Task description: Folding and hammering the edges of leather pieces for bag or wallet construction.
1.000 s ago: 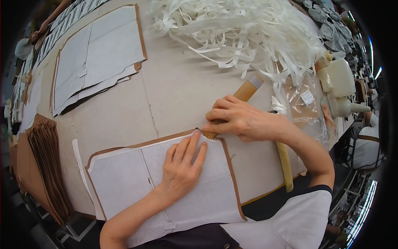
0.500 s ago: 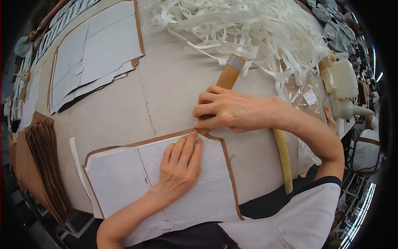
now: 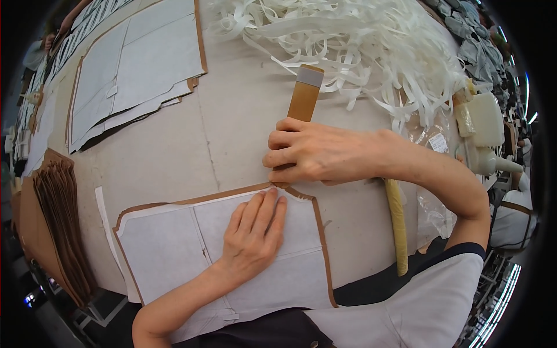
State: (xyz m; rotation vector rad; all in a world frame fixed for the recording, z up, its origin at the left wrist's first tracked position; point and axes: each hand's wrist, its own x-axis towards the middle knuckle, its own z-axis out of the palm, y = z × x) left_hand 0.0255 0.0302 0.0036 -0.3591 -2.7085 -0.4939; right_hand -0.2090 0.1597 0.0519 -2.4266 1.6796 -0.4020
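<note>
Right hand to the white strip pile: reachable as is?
Probably yes: tabletop lies between the right hand and the white strip pile, with no visible barrier, though that hand is holding the brown tool.

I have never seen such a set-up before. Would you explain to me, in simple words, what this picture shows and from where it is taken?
There is no machine here: these are a person's bare hands, seen from above by a wide camera worn on the head, so straight edges look bent.

The left hand lies flat on a white panel with brown edges. The right hand grips a flat brown tool with a grey band, its lower end at the panel's top edge.

Also on the table are a tangled heap of white strips, a stack of similar panels and pale plastic bottles.
</note>
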